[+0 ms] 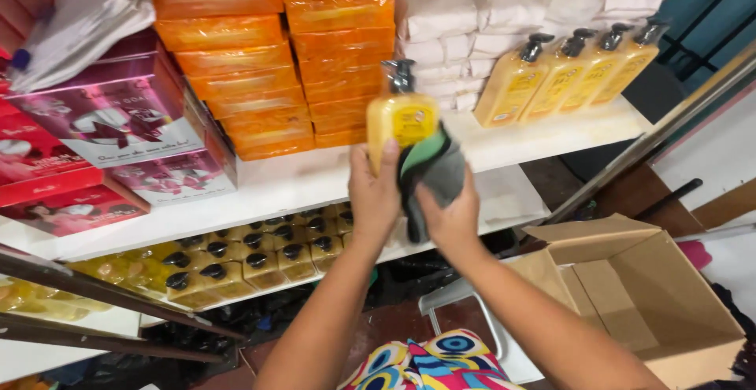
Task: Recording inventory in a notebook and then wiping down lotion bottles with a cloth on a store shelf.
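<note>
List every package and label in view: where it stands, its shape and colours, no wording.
Pump bottle: in the left hand, yellow, black pump, yellow label.
Four pump bottles: upper shelf, right, yellow, in a row.
Orange packs: stacked centre, flat, shiny wrap.
White packs: stacked behind the row.
Pink boxes: left, rectangular, pictured fronts.
Cardboard box: lower right, open, brown.

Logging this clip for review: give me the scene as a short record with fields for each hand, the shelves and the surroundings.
left hand: the left hand grips a yellow pump bottle above the shelf edge
right hand: the right hand presses a grey-green cloth against the bottle's side
upper shelf: white shelf with four like bottles, orange packs, white packs, pink boxes
lower shelf: more pump bottles
right side: open cardboard box
</note>
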